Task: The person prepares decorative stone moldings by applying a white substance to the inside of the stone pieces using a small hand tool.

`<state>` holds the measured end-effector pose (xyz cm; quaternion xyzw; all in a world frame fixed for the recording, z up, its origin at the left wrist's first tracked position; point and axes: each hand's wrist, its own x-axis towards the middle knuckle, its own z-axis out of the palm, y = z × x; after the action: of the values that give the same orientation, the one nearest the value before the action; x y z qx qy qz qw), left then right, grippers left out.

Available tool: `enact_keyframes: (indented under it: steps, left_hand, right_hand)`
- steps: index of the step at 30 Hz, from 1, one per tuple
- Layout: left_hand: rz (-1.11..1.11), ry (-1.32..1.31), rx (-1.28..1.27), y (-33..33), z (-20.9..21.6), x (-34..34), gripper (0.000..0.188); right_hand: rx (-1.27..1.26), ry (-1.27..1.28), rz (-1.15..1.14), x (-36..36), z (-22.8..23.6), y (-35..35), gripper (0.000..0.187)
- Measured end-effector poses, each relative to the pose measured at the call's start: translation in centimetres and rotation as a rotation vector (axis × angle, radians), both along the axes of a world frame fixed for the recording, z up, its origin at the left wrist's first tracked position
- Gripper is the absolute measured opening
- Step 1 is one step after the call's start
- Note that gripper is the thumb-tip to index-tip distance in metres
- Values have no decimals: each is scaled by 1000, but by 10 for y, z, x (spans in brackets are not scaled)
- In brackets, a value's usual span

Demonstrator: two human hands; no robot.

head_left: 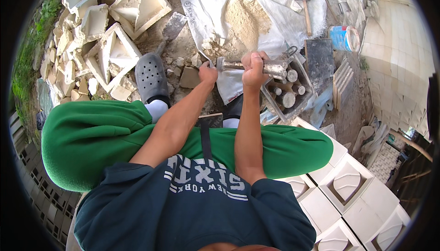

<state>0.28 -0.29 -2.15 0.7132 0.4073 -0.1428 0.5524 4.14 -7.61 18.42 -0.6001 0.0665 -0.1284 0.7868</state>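
Observation:
My right hand is closed round a dusty hammer; its blunt metal end points left, and a thick, worn part shows right of my fist. Just left of that end, my left hand is closed, low over the rubble. A small tip shows above its fingers, but I cannot make out what it holds. A grey box right of my right hand holds several round metal bars. Beyond both hands, a white sheet carries a heap of pale sand-like powder.
Broken cream blocks pile up at the left, beside my grey clog. On the right are a blue-and-white bucket, a dark slab and a wooden-handled hammer. Cream moulded tiles lie at lower right.

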Motion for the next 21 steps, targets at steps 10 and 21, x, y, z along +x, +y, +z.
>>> enact_keyframes:
  steps: [10, 21]
  left_hand:
    - [-79, -9, 79, 3, 21, 3, 29]
    - [-60, 1, 99, 7, 5, 4, 32]
  right_hand:
    - [21, -187, 84, -4, 46, -1, 26]
    - [-17, -66, -56, 3, 32, 6, 27]
